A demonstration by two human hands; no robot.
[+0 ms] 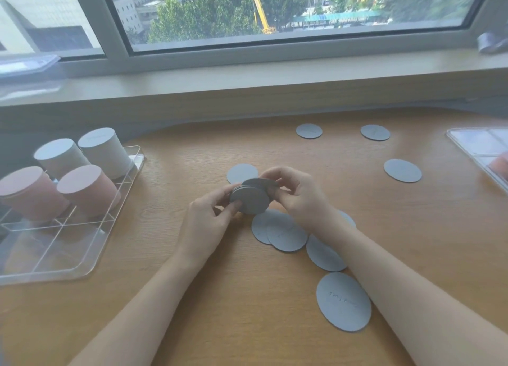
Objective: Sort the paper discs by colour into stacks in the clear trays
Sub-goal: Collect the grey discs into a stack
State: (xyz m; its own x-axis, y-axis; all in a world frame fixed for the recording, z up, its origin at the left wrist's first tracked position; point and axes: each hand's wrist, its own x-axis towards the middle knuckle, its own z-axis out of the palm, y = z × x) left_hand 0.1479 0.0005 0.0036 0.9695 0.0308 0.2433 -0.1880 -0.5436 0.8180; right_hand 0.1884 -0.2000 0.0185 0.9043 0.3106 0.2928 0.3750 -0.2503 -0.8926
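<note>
You sat in what looked like an upper-floor office in a city: a wood-grain desk (192, 297) stood against a wide window (275, 11), and outside it showed treetops, building roofs and a yellow crane (259, 8) (all seen from above).

Only one view: head cam, wide-angle, worn by the person, looks forward and down over the table (170, 297). It sits close above; both forearms enter from the bottom edge and the hands meet near the frame centre. The far edge of the table and a window (275, 14) fill the top part, with buildings and trees seen outside, from high up. The clear tray (82, 255) is at left, a second tray (475, 145) is cut by the right edge. Straight lines bend near the borders. No 2nd cam, so no shared area.
</note>
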